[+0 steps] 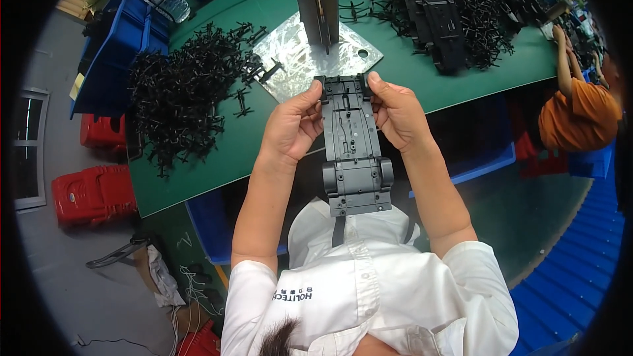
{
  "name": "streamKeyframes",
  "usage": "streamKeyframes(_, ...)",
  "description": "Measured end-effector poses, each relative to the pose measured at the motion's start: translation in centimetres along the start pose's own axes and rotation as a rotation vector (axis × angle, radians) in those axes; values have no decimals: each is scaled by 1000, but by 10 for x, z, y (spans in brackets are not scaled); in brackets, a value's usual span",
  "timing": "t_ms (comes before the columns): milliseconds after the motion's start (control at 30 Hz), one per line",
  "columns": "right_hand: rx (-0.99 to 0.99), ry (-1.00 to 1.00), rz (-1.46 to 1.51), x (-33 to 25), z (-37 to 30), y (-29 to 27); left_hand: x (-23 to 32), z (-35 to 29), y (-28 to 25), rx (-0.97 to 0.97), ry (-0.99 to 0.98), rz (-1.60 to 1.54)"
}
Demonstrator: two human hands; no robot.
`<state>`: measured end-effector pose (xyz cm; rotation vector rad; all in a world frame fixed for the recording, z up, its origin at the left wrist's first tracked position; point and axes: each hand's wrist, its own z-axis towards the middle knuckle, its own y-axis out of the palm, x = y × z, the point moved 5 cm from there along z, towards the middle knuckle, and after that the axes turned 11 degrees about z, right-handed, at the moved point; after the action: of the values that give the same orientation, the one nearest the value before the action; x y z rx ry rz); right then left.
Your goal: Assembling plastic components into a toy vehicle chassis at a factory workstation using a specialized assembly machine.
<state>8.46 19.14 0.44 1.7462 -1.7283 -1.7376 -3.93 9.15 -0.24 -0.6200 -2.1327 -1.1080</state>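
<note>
Between my two hands I hold a long dark grey plastic chassis plate (346, 128), with raised arches at both ends and small posts along its middle. My left hand (295, 120) grips its far left corner, thumb on top and fingers curled beneath. On the far right corner my right hand (398, 113) is closed in the same way. The plate's near end hangs past the table edge, over my lap. Just beyond its far end lies a shiny metal base plate (283, 46), under an upright machine head with a thin vertical rod (325, 26).
On the green table (244, 6), a heap of small black plastic parts (181, 92) lies left, and a larger heap (484, 20) lies right with stacked chassis plates (440, 23). A water bottle (165, 0) stands far left by blue bins. Another person (580, 115) sits at right.
</note>
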Motion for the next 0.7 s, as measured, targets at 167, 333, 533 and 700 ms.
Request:
streamKeyframes(167, 23, -39, -29, 0, 11, 0, 1, 9, -9, -6, 2, -37)
streamKeyframes(333, 25, -26, 18, 0, 18, -1, 4, 13, -4, -13, 5, -22)
streamKeyframes(533, 47, -24, 46, -1, 25, -4, 10, 15, 4, 1, 5, -43)
streamKeyframes(700, 64, -27, 58, -4, 26, -1, 8, 24, 0, -24, -19, -76)
